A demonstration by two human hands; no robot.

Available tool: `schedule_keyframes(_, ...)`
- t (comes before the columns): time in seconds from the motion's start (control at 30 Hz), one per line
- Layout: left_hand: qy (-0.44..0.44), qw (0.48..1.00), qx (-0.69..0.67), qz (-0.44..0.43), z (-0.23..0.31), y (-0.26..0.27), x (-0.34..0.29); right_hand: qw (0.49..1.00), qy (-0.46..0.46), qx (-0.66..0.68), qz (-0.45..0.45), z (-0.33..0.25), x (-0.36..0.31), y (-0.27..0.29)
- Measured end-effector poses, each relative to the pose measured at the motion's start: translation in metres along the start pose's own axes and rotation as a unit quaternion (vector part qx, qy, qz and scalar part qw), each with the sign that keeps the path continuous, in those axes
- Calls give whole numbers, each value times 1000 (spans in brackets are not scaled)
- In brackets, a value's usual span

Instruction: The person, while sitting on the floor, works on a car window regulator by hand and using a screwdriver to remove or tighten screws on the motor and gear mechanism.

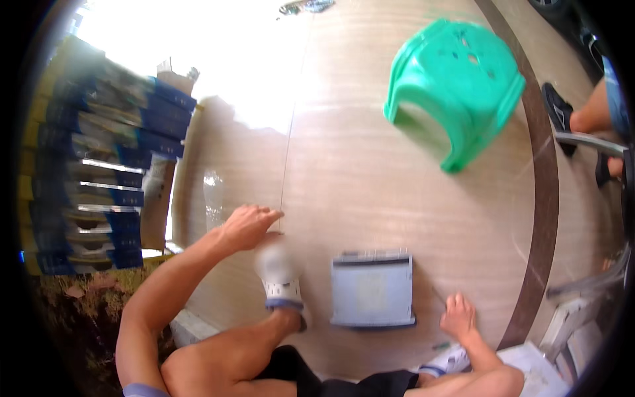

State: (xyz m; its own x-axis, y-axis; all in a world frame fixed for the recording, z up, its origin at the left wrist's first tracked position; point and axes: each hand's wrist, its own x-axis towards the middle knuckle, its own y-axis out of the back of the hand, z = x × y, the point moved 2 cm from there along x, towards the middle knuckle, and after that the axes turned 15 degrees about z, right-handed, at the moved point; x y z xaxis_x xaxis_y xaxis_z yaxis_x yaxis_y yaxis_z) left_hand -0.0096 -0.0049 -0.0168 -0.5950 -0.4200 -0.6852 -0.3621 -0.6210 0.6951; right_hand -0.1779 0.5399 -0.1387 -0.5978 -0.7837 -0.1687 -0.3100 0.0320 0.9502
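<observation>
My left hand (250, 226) is held out over the floor beside my white clog (281, 288), its fingers stretched and the thumb apart, with nothing visible in it. On the floor between my feet lies a flat grey box-shaped device (372, 291) with a dark strip and a ridged far edge. Neither hand touches it. To its right, my right hand (458, 316) is closed, fingers curled. A thin dark rod (438, 295) seems to stick out of it toward the device; its kind is too blurred to tell. My other white clog (446, 360) is partly hidden by my right arm.
A green plastic stool (463, 79) stands at the far right. Stacked blue and yellow boxes (99, 172) fill the left side. Another person's foot in a dark shoe (559, 112) is at the right edge, near a metal-legged chair (589, 142). Small items (305, 6) lie at the far edge.
</observation>
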Motion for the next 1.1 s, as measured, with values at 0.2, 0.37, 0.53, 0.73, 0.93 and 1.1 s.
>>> schedule_keyframes(0.2,-80,969,155,174,-29,78,88,991,58,54,-104,7,42,7)
schedule_keyframes(0.37,-90,936,84,329,-69,122,249,945,-1,-49,-323,13,23,17)
schedule_keyframes(0.53,-4,877,89,472,-65,155,337,924,-92,-29,-370,76,25,28)
schedule_keyframes(0.73,-11,869,43,493,-81,158,348,914,-314,-248,-60,78,200,164)
schedule_keyframes(0.93,-12,880,12,475,-75,160,349,856,-456,-216,115,9,336,258)
schedule_keyframes(1.1,-14,883,-10,469,-75,160,351,825,-454,-214,261,12,369,288)
